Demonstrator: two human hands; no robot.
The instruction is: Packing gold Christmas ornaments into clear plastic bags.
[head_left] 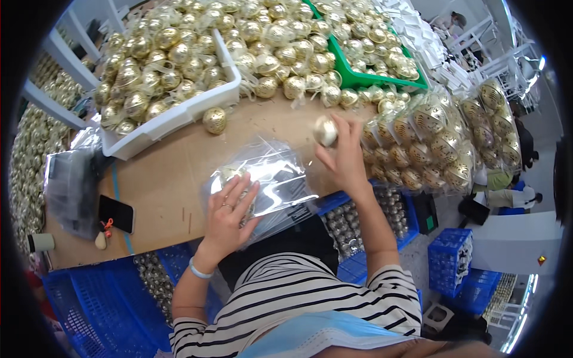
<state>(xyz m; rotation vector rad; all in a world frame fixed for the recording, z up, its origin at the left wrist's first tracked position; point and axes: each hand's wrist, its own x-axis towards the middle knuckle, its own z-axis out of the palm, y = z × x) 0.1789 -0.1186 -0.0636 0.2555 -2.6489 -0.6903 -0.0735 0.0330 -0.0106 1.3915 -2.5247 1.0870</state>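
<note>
My right hand (345, 152) pinches a shiny gold ball (326, 131) between thumb and fingers, above the brown table. My left hand (230, 206) lies with fingers spread on a clear plastic bag (277, 173) at the table's near edge. Something gold shows through the plastic by the left fingertips, mostly hidden by the hand. One patterned gold ball (214, 120) rests alone on the table beside a white tray (170, 122). Clear packs of gold balls (418, 140) stand just right of my right hand.
Many gold balls with ribbons fill the white tray, a green tray (382, 79) and the far side. A phone (116, 213), a keyring charm (101, 240) and a stack of plastic bags (74, 191) lie at left. Blue crates (89, 304) with balls stand below the table edge.
</note>
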